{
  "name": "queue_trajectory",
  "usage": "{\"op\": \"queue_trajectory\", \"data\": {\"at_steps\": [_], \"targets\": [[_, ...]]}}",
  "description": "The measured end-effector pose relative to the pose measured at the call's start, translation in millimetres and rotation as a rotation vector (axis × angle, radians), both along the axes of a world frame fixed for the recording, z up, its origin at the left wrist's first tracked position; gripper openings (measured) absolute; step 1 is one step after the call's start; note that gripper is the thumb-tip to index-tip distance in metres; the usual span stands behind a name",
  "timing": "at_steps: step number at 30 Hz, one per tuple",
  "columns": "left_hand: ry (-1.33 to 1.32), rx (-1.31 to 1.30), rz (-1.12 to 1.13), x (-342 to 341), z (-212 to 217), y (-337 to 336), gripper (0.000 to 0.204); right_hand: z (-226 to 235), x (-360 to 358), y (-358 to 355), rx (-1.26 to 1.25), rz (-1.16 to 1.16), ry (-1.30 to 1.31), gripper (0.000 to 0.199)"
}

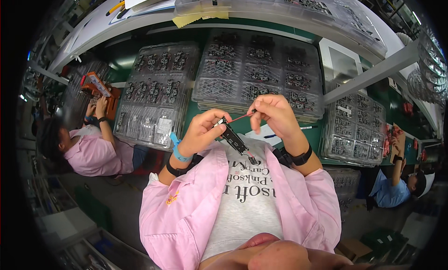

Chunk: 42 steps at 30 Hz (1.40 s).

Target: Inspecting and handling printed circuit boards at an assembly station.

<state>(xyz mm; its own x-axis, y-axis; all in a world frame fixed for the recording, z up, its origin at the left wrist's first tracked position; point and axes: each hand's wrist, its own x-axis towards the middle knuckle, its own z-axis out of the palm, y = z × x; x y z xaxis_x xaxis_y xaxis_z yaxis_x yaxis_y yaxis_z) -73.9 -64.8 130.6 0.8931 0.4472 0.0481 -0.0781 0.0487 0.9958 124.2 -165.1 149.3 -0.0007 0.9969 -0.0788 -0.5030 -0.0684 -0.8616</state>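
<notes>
My left hand [204, 130] pinches the upper end of a narrow black circuit board [234, 139], which slants down in front of my chest. From that end a thin red wire [240, 116] runs across to my right hand [274, 112]. The thumb and index finger of my right hand close on the wire's end, where a small dark tip shows. A short lead with a small black connector [252, 159] dangles from the board's lower end.
Beyond my hands stands a stack of clear compartment trays [261, 69] with circuit boards. More trays lie left [156, 93] and right [354, 125]. A shelf [112, 25] crosses overhead, with a slanting post [373, 79]. Pens and paper [272, 135] lie behind my hands. Co-workers sit on both sides.
</notes>
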Motion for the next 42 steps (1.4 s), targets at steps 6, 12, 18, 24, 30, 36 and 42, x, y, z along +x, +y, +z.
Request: {"op": "queue_trajectory", "data": {"at_steps": [6, 12, 18, 24, 30, 36, 42], "targets": [[-0.116, 0.815, 0.085, 16, -14, 14, 0.028, -35, -10, 9, 0.055, 0.212, -0.303, 0.025], [0.011, 0.792, 0.109, 26, -61, 26, 0.033, -111, 15, 18, -0.161, 0.317, -0.111, 0.023], [0.168, 0.764, 0.176, 24, -86, 35, 0.034, -141, 110, 67, 0.069, -0.264, -1.245, 0.02], [0.23, 0.792, 0.166, 31, -101, 45, 0.031, -160, 179, 123, 0.34, -0.465, -1.929, 0.024], [0.278, 0.803, 0.209, 29, -111, 52, 0.026, -179, 195, 153, 0.264, -0.268, -1.679, 0.027], [0.283, 0.777, 0.162, 45, -106, 55, 0.024, -202, 223, 205, 0.02, -0.263, -1.73, 0.027], [0.252, 0.831, 0.188, 40, -107, 48, 0.025, -198, 202, 218, 0.167, -0.252, -2.129, 0.018]]}}
